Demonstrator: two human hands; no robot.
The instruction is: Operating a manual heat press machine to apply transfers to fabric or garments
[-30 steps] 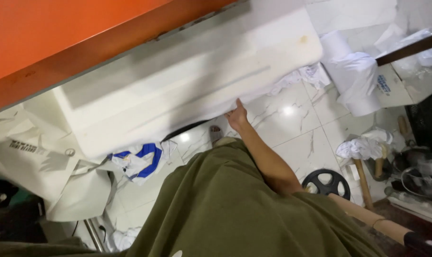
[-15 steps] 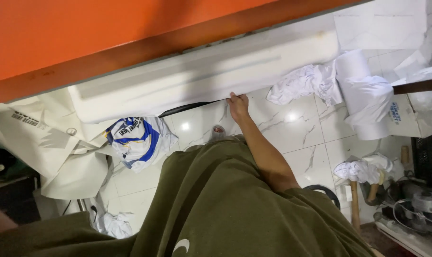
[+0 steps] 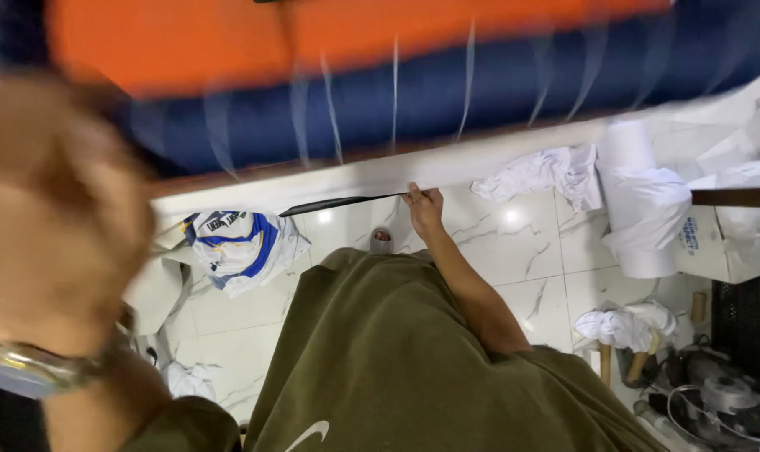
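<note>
The fingers (image 3: 415,197) of the right hand (image 3: 424,213) pinch the lower edge of a long white panel (image 3: 355,177), arm stretched out, apparently to steady that edge just beside a thin dark strip (image 3: 338,202) above the tiled floor (image 3: 522,251). The left hand (image 3: 49,209) is raised close to the camera, blurred; whether its fingers are clenched I cannot tell, and a wristwatch (image 3: 28,372) shows below it.

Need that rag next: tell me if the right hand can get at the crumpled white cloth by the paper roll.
Probably, with a stoop: right hand grips the white edge, the cloth lies on bare tiles nearby.
</note>
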